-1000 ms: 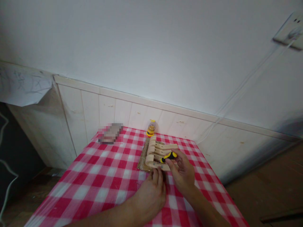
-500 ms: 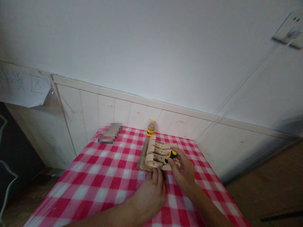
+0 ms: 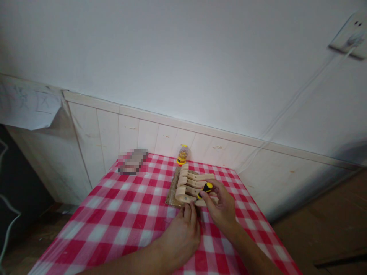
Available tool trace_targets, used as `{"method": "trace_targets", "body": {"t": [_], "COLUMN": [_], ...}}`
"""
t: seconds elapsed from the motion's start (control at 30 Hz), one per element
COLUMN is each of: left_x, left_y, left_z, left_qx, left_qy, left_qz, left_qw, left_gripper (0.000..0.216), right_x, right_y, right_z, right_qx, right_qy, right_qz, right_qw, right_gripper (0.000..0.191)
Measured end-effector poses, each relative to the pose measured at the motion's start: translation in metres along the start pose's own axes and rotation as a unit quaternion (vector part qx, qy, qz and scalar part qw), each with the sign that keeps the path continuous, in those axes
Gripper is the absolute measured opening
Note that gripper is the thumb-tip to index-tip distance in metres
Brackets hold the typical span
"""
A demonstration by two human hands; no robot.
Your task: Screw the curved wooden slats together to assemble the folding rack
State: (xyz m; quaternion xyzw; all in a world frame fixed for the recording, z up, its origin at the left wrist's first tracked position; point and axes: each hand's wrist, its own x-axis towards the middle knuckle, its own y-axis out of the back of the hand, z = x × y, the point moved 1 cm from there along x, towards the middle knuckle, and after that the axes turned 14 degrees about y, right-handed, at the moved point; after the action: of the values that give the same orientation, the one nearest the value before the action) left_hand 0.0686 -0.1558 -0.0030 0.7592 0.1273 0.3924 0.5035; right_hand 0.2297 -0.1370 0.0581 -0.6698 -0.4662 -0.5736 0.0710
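My right hand is closed around a small black and yellow screwdriver, its tip angled down toward the nearest of several pale curved wooden pieces. These pieces lie in a row on a brown board, with dark screw heads or holes showing in them. My left hand rests at the near end of the row, fingers bent together and pressed on the nearest piece's edge. The thumb is hidden, and the screwdriver's tip is too small to make out.
Behind the board stands a clear-topped yellow container by the wall. A blurred-out flat object lies at the back left of the checked tablecloth. A white cable runs down from a wall socket on the right.
The screwdriver handle has turned slightly in my right fingers, showing more black and less yellow. My left hand stays against the wooden piece.
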Motion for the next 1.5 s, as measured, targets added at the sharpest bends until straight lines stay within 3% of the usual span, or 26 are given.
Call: {"method": "trace_targets", "body": {"t": [0.83, 1.2, 1.5], "left_x": [-0.0009, 0.0004, -0.0005], "left_y": [0.0001, -0.0013, -0.0043], "left_z": [-0.0011, 0.0001, 0.0015], "left_qx": [0.010, 0.010, 0.000], "left_qy": [-0.003, -0.004, 0.000], "left_qz": [0.035, 0.023, 0.012], "left_qw": [0.999, 1.000, 1.000], "left_gripper": [0.033, 0.033, 0.033], "right_x": [-0.0050, -0.0038, 0.0014], "right_y": [-0.0048, -0.0056, -0.0029], "right_z": [0.0022, 0.0019, -0.0048], "right_qx": [-0.016, -0.022, -0.048], "right_qy": [-0.025, 0.016, 0.102], "right_qz": [0.018, 0.042, 0.009], "right_qw": [0.999, 0.999, 0.994], "right_gripper": [0.030, 0.027, 0.024]}}
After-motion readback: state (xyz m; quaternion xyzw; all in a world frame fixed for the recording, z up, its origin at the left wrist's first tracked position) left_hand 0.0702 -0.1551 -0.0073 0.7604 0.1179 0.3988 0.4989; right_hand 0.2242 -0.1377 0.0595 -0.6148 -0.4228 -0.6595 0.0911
